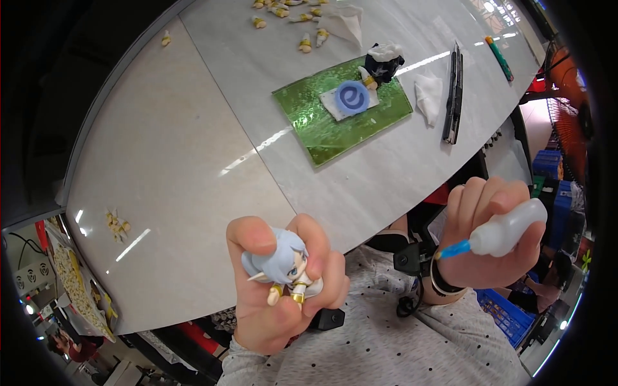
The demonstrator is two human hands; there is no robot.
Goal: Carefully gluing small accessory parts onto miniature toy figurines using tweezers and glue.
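My left hand (280, 283) is closed around a small figurine (277, 260) with pale blue hair, a pointed ear, and white and gold clothing. Its face is turned to the right, and my fingers hide part of the body. In my right hand (492, 251) is a white squeeze bottle (505, 228), tilted so that its blue nozzle (454, 249) points down and left toward the figurine. A gap separates nozzle and figurine. Both hands are above my lap, near the table's front edge.
A green mat (315, 135) carries a purple round dish (352, 98) and a black-and-white part (384, 62). Small gold-banded parts lie in a far group (304, 43) and a left pile (117, 225). Right of the mat are crumpled tissue (428, 96), a black tool (454, 96) and a green pen (500, 59).
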